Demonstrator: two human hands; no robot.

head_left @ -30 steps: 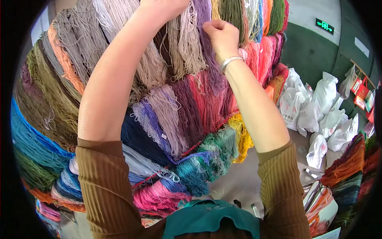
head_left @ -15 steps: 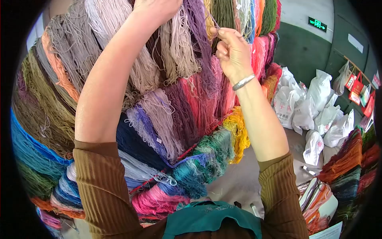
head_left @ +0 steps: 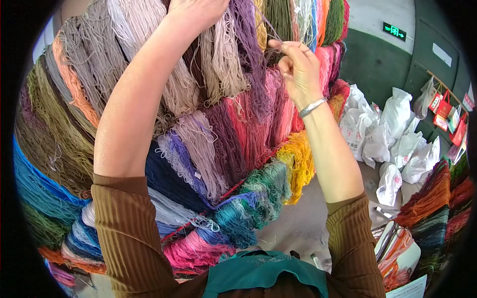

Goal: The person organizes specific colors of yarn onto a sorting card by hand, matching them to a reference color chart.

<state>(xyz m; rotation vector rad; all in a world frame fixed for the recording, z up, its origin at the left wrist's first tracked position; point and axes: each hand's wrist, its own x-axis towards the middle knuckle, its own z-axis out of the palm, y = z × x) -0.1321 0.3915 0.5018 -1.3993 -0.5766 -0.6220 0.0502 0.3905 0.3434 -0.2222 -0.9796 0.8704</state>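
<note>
Skeins of thread in many colours hang in rows before me. My right hand point(head_left: 300, 67), with a silver bangle at the wrist, pinches a thin strand of purple thread point(head_left: 271, 27) between thumb and fingertips. The strand stretches up and left toward the hanging purple skein point(head_left: 251, 54). My left hand point(head_left: 198, 12) is raised at the top edge, close to the purple skein and the pale pink skein point(head_left: 229, 54). Its fingers are out of sight, so its grip does not show.
Lower rows hold red skeins point(head_left: 238, 131), a yellow skein point(head_left: 300, 164) and teal skeins point(head_left: 238, 218). White plastic bags point(head_left: 397, 114) stand on the floor at right, near a dark green door point(head_left: 439, 35). More skeins point(head_left: 427, 198) hang at the right edge.
My right hand has moved right and slightly down, drawing the purple strand further from the skein. My left hand has barely moved.
</note>
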